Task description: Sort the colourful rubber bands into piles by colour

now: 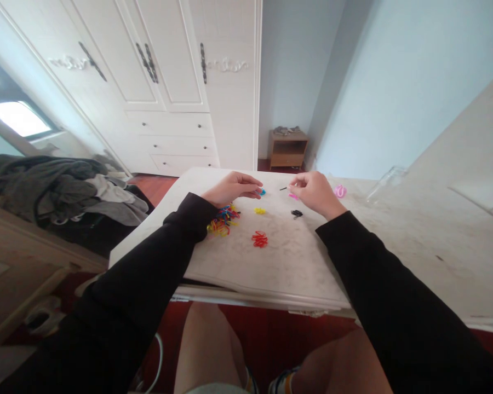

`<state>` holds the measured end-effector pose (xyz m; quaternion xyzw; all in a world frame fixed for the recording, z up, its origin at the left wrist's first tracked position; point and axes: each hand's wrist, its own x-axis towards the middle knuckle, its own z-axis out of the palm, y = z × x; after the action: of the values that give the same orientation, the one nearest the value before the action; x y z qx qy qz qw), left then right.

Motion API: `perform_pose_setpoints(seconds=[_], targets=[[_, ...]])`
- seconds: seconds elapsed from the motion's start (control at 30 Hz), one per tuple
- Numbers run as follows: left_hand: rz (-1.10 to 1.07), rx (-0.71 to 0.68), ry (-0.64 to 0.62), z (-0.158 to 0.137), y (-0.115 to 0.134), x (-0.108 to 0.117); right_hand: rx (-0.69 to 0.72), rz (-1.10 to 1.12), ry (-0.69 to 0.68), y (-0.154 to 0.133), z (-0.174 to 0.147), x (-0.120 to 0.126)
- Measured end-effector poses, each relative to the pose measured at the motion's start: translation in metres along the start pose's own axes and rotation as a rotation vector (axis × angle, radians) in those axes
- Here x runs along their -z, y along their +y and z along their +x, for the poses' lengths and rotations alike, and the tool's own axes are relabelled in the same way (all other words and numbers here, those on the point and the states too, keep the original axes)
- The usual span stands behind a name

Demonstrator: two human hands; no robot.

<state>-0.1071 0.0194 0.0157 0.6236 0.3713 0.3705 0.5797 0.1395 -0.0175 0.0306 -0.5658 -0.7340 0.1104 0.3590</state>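
My left hand (pixel 239 185) is over the far side of the tabletop, its fingers stretched out with the tips apart beside a small blue pile of rubber bands (pixel 263 192). Between the thumb and finger of my right hand (pixel 311 190) is pinched a thin black rubber band (pixel 283 189). Pink bands (pixel 293 196) lie just under those fingers. Nearer to me are a yellow pile (pixel 259 210), a black pile (pixel 297 213) and a red pile (pixel 259 239). A mixed heap of coloured bands (pixel 224 220) lies by my left wrist, partly hidden by the sleeve.
A pink coil (pixel 340 190) and a clear plastic or glass container (pixel 387 183) sit to the right on the pale table (pixel 238 268). Dark clothes (pixel 53 191) are heaped at left. A white wardrobe (pixel 181 131) and a small wooden nightstand (pixel 288 149) stand beyond.
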Motion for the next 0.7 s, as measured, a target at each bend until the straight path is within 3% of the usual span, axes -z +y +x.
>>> perform_pose_setpoints(seconds=[0.2,0.47,0.6,0.7], targets=[[-0.055,0.004,-0.013,0.000,-0.006,0.001,0.030,-0.063,-0.396,0.020,0.004,0.031],[-0.062,0.027,-0.071,-0.001,-0.007,-0.001,-0.047,-0.147,-0.543,0.027,0.002,0.043],[-0.076,0.034,-0.106,-0.001,-0.007,-0.001,-0.058,-0.176,-0.528,0.029,0.001,0.044],[-0.080,0.034,-0.137,-0.003,-0.007,-0.002,-0.011,-0.200,-0.328,0.024,0.001,0.041]])
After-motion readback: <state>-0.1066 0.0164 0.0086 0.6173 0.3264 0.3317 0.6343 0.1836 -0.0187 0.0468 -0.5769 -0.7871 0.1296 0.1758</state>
